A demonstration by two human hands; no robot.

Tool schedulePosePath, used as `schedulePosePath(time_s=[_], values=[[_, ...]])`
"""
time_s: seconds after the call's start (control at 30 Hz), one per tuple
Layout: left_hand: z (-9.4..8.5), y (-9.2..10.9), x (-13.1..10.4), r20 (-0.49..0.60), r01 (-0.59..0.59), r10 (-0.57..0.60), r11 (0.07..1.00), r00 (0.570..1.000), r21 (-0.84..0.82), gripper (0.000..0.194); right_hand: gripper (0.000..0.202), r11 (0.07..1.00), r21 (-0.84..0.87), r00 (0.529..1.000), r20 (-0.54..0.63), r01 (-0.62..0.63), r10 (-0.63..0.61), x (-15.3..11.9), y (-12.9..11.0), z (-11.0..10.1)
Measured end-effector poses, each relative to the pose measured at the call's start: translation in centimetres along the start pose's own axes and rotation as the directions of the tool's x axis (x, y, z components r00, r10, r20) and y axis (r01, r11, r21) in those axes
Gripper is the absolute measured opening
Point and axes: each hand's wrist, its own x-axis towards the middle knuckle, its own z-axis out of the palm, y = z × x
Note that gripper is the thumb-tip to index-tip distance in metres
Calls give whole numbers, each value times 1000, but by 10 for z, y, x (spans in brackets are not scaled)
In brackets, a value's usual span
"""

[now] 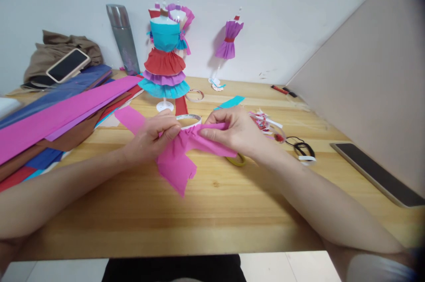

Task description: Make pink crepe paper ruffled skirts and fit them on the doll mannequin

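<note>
Pink crepe paper [175, 162] hangs in loose folds from a white band [189, 118], which curves into a loop with a greyish inner side. My left hand [152, 136] pinches the gathered paper at the band's left end, thumb on top. On the other side, my right hand [234, 131] grips a pink stretch of the same paper between thumb and fingers, close to the band. Small gathers show along the band between both hands. One torn-looking corner of the paper droops above the table; another piece sticks out behind my left hand.
Behind stand a dress form [165, 43] in tiered crepe paper, others partly hidden, and a purple-dressed form [230, 38]. Stacked paper sheets [66, 113], a phone [68, 65] and a bottle [122, 38] lie left. Right are paper scraps [262, 120], black cord [303, 149] and a dark flat device [375, 173].
</note>
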Motion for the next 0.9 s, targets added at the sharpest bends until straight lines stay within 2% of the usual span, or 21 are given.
schedulePosePath(time_s=[0.33,0.57,0.9], values=[[0,3,0,6,35,-35,999,999,17,37,14,994,109,999,19,27,-30,1,-4,2],[2,-2,-1,-6,-14,14,1000,1000,-6,40,9,992,128,1000,1,23,-23,2,-4,1],[1,0,-2,5,23,-23,1000,1000,3,38,21,975,216,999,6,-41,40,3,-3,4]])
